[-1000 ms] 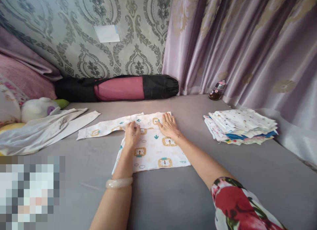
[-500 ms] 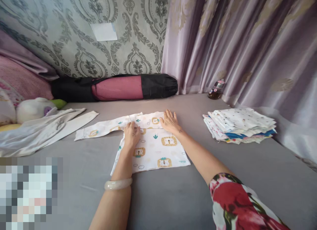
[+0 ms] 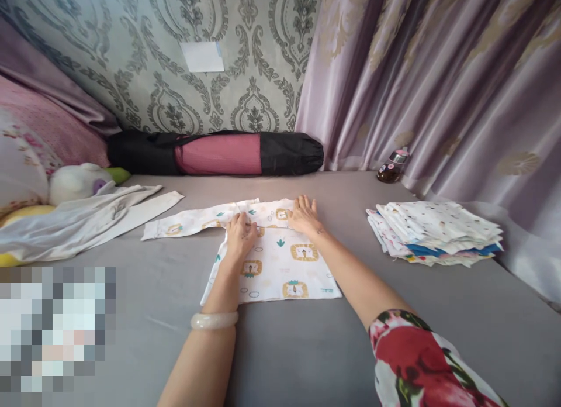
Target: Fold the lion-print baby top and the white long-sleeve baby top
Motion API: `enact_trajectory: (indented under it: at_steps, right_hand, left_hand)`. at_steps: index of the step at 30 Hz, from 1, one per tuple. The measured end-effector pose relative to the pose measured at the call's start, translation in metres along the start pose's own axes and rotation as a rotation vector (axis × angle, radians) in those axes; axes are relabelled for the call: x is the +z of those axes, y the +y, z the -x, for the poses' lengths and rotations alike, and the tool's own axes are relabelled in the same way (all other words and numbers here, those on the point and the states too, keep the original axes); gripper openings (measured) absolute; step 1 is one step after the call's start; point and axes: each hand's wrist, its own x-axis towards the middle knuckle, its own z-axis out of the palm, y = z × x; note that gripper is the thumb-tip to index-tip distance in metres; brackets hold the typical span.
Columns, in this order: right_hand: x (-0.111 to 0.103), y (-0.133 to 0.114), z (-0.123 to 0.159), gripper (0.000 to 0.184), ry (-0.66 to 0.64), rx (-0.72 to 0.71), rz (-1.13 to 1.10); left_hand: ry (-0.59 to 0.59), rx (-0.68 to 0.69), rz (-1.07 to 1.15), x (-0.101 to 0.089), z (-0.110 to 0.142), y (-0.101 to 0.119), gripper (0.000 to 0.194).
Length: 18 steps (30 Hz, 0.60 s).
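Observation:
A white long-sleeved baby shirt, printed with lion faces and green leaves, lies on the grey bed. One sleeve stretches out to the left; the other is folded across the upper part of the shirt. My left hand is at the left shoulder, its fingers curled down against the fabric and closed on it; the fingertips are partly hidden. Flat on the upper right edge of the shirt rests my right hand, its fingers spread and pointing away from me.
To the right is a stack of folded clothes. A bottle stands behind it by the curtain. A black and pink rolled bag lies along the wall. At left are pale clothes and a plush toy.
The view has shifted slightly, so the surroundings sit a little further right. Both hands keep almost the same places on the shirt, and the folded sleeve looks unchanged.

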Motion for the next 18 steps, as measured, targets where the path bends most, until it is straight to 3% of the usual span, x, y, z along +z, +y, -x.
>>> enact_trajectory:
  at_steps: [7,14,18]
  right_hand:
    - [0.020,-0.041,-0.004,0.074,0.080,0.055,-0.162]
    - [0.026,-0.041,-0.008,0.073,0.069,0.078,-0.159]
    - [0.020,-0.043,-0.006,0.071,0.078,0.074,-0.164]
  left_hand:
    - [0.028,0.006,-0.004,0.005,-0.001,-0.002,0.041]
    - [-0.002,0.002,-0.006,0.004,-0.001,-0.002,0.041]
    - [0.046,-0.081,0.051,0.003,-0.002,0.001,0.041]
